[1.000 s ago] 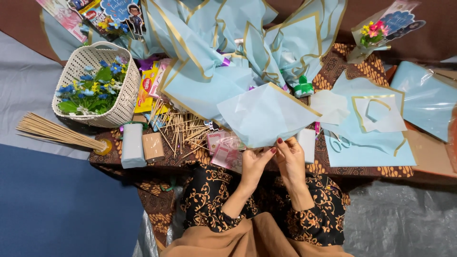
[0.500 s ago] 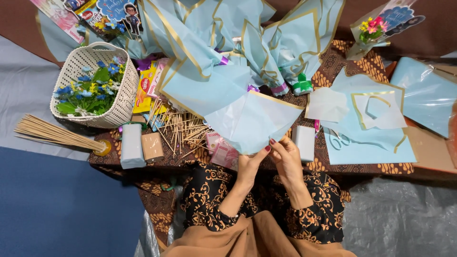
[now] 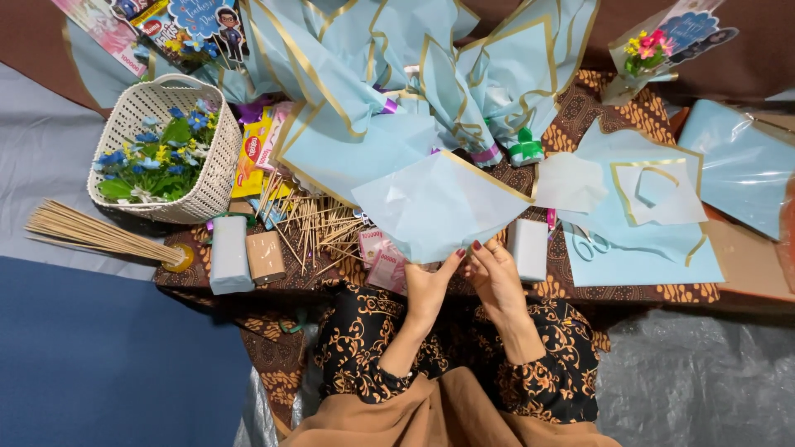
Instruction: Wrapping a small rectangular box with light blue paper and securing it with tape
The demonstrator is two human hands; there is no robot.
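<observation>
Batik cloth (image 3: pixel 629 290) covers our low table, with a blue mat to our left and grey plastic sheeting to our right. Both our hands meet at the near edge of the table, pinching the bottom of a pale blue sheet (image 3: pixel 431 207) with a gold border. Our left hand (image 3: pixel 431 285) has its fingers curled and thumb pressed on the paper's lower corner; our right hand (image 3: pixel 493 273) is likewise closed on the gathered edge, fingertips touching the left.

Over the last second the sheet has drawn in: its flat spread of a moment ago has narrowed toward our hands and its top now fans up and away, so we judge the fold or gather at the base is well under way.

Just right of our right hand stands a small pale box (image 3: pixel 527 248), and beyond it lie scissors (image 3: pixel 590 242) on a cut blue sheet. Just left of our left hand lie pink banknotes (image 3: pixel 383 257), then loose wooden sticks (image 3: pixel 319 228), a brown block (image 3: pixel 267 257) and another pale box (image 3: pixel 229 255). Farther left, a bundle of skewers (image 3: pixel 91 233) and a white basket (image 3: pixel 211 178) of blue flowers. Past the sheet, finished blue wrappers (image 3: pixel 397 58) pile up; a small bouquet (image 3: pixel 650 50) sits far right.
</observation>
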